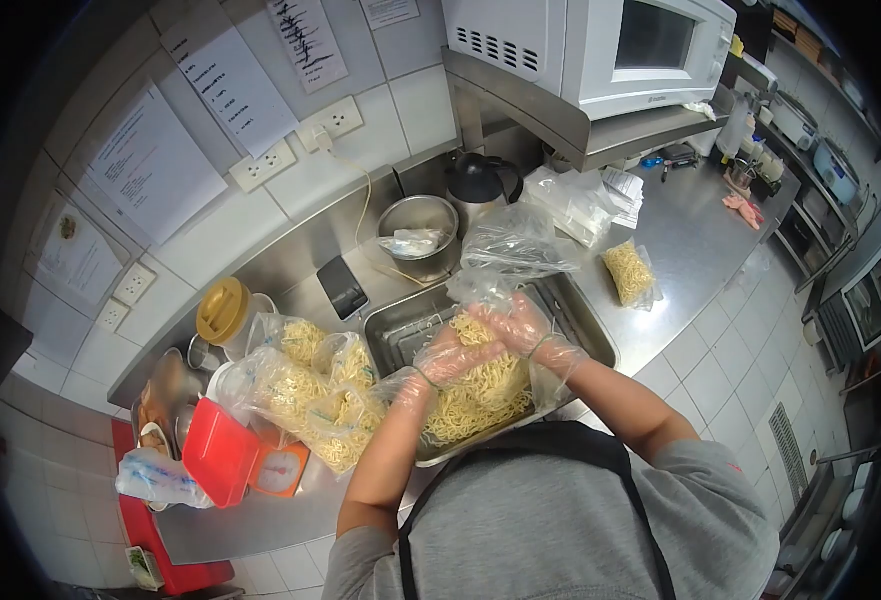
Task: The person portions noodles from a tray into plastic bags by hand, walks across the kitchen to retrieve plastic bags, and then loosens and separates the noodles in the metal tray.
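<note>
Yellow noodles (479, 404) are heaped in the near part of a deep metal tray (593, 335). My left hand (451, 357), in a clear plastic glove, presses round a clump of these noodles from the left. Opposite it, my right hand (514, 328), gloved the same way, cups the clump from the far right, its fingers reaching across. Some strands rise between the two palms. Just beyond my fingers lies a crumpled clear plastic bag (516, 240); whether my right hand touches it I cannot tell. Several bags of noodles (296, 390) crowd the tray's left side.
One more noodle bag (629, 273) lies right of the tray. Behind are a metal bowl (419, 232), a phone (342, 289) and a black-topped jug (479, 180). A microwave (651, 55) overhangs the counter. An orange scale (283, 470) and red container (219, 452) stand at left.
</note>
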A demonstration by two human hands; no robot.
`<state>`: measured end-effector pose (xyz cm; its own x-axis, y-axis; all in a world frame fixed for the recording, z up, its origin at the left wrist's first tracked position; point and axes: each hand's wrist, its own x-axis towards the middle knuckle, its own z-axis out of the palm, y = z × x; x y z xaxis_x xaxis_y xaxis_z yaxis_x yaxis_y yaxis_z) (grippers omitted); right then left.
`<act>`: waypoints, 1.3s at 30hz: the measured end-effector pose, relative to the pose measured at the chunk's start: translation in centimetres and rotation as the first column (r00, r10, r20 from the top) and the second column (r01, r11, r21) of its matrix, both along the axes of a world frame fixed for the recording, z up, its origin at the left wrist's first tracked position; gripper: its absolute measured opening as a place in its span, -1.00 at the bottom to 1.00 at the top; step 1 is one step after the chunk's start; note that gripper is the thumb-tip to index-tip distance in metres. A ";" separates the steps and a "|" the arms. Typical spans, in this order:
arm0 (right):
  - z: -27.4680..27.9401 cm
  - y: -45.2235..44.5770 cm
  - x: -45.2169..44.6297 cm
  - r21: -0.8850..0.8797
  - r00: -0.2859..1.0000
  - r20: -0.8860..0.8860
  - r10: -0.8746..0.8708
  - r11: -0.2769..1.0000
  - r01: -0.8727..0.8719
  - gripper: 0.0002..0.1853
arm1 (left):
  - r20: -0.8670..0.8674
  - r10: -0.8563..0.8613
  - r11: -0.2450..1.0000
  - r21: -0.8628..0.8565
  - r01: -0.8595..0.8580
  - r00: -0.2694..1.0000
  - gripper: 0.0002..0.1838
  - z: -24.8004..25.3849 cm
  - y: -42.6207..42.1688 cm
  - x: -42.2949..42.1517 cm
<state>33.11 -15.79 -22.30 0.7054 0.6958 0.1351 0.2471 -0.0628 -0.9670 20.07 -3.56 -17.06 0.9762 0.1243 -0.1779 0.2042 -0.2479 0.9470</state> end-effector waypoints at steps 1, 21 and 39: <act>0.2 -0.1 0.0 -0.095 0.996 0.093 -0.008 0.995 0.017 -0.53 | 0.043 -0.005 0.999 -0.047 0.007 0.999 -0.23 -1.1 -0.2 0.5; 0.9 -4.2 0.7 -0.479 0.597 0.595 0.538 0.834 -0.274 -0.13 | -0.007 -0.139 0.713 0.693 0.105 0.990 -0.12 -4.6 3.7 -2.3; 5.7 -4.3 3.0 -0.219 0.900 0.436 0.027 0.973 0.077 -0.47 | 0.216 0.083 0.738 0.643 -0.206 0.973 -0.40 2.3 1.8 -2.8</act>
<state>36.09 -20.09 -16.60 0.6305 0.7266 0.2730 0.6329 -0.2777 -0.7227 17.24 -1.80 -14.80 0.9429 0.2921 0.1601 0.1494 -0.8004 0.5805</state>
